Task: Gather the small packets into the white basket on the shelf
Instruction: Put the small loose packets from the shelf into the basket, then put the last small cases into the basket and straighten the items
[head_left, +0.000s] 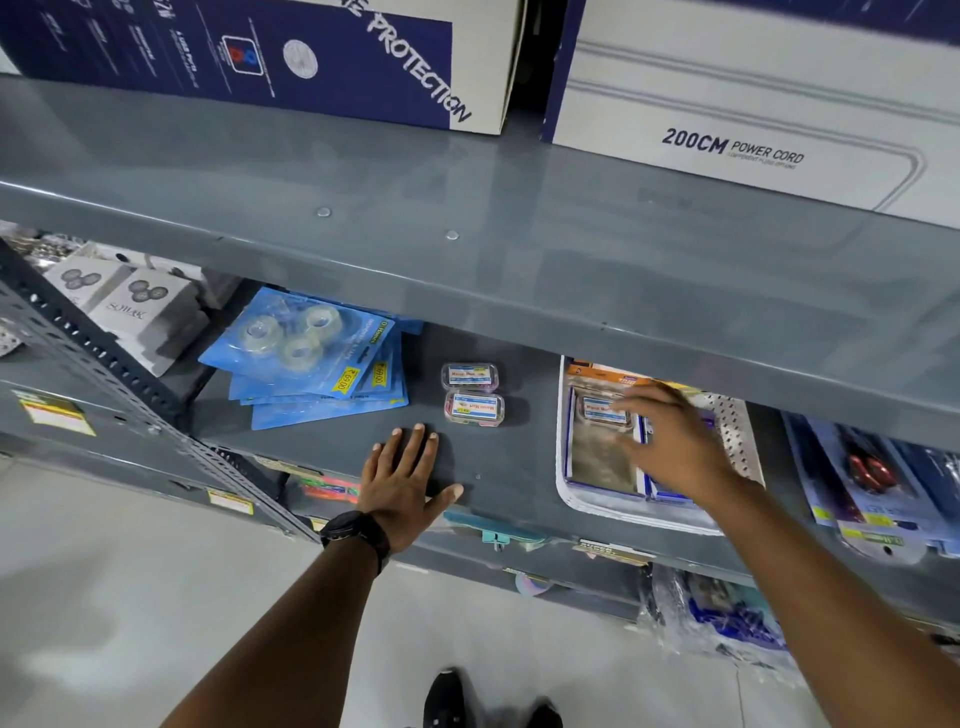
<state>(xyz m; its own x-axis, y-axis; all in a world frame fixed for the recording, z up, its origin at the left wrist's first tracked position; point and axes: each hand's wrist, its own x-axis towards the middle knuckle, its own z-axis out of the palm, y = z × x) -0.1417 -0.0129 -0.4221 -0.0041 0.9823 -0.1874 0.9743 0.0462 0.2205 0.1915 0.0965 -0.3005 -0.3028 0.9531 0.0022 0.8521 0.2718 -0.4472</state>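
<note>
Head view, left hand (402, 486) flat, empty, right hand (670, 441) blurred, open over white basket (563, 462), basket rear hidden

Up top, the big navy and white carton (291, 57) shouts "PROTECTION" in slanted white letters. Beside it, the white box (753, 104) reads "200CM POWER CORD", with finer print beneath too small to read. Down on the lower shelf, blue tape cards (306, 353) carry yellow stickers marked "69.00". The grey packs (135, 306) at far left have lettering, upside down and unclear. The small clear cases (471, 395) wear labels, wording blurred.
</note>
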